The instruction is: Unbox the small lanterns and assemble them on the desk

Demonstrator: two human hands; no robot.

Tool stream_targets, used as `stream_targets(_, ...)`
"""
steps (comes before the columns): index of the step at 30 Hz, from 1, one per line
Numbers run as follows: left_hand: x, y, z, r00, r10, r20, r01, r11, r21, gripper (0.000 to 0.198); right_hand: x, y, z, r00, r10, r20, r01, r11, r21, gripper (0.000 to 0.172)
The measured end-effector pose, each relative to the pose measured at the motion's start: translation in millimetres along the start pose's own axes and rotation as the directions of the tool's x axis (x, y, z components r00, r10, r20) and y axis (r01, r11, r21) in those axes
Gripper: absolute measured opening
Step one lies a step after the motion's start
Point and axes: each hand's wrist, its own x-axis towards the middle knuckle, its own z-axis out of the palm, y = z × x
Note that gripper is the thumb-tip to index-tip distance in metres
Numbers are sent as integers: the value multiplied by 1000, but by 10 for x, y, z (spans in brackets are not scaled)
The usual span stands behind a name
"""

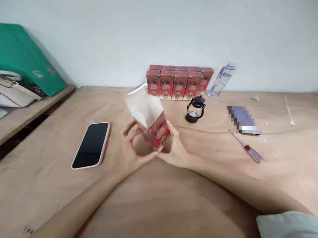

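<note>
Both my hands hold one small red carton (157,131) above the wooden table (155,203). Its top flaps are open and show the white inside. My left hand (131,149) grips the carton's lower left side with curled fingers. My right hand (175,147) wraps around its right side. The carton tilts to the left and away from me.
A black phone (92,144) lies face up to the left of my hands. A row of several matching red cartons (177,83) stands at the wall. Beside it are a small glass pot (195,109), a water bottle (222,79) and a red-handled screwdriver (248,148). Bags (16,70) sit on a shelf at far left.
</note>
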Motion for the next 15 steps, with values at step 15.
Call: stream_targets(15,-18,-127,131,813,-379,441,560,716,-417,68,288,908,-727,720,333,-609,-527,834,-167,80)
